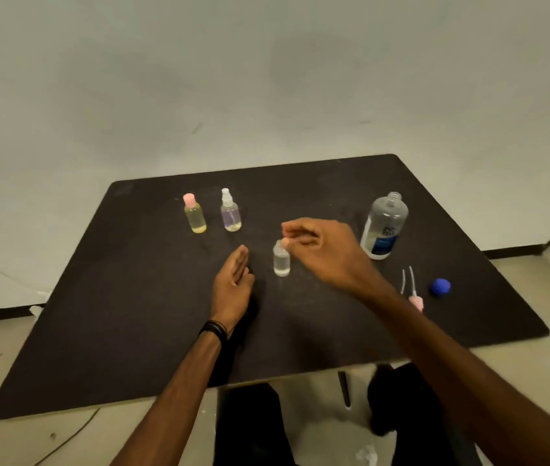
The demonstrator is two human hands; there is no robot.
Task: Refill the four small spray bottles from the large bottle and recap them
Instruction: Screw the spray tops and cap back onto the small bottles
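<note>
Plastic, clear and smooth, makes up every bottle on the matte black table (pixel 132 297). The large bottle (pixel 384 227) stands uncapped at the right, round-shouldered, with a blue label and liquid in its lower part; its ridged blue cap (pixel 440 286) lies nearer the front edge, beside a pink spray head (pixel 414 299) with thin dip tubes. At the back left stand a yellowish small bottle (pixel 195 215) with a pink cap and a faintly purple spray bottle (pixel 230 212) with a white pump. A small clear bottle (pixel 282 262) stands in the middle; the right hand (pixel 320 250) hovers over its neck, fingertips pinched on something small at the mouth, though blur hides what. The left hand (pixel 233 280) rests open on the table just beside it, fingers straight, a dark band on the wrist. The tabletop has rounded corners and sits on pale flooring before a plain off-white wall (pixel 266 79) with dark skirting.
</note>
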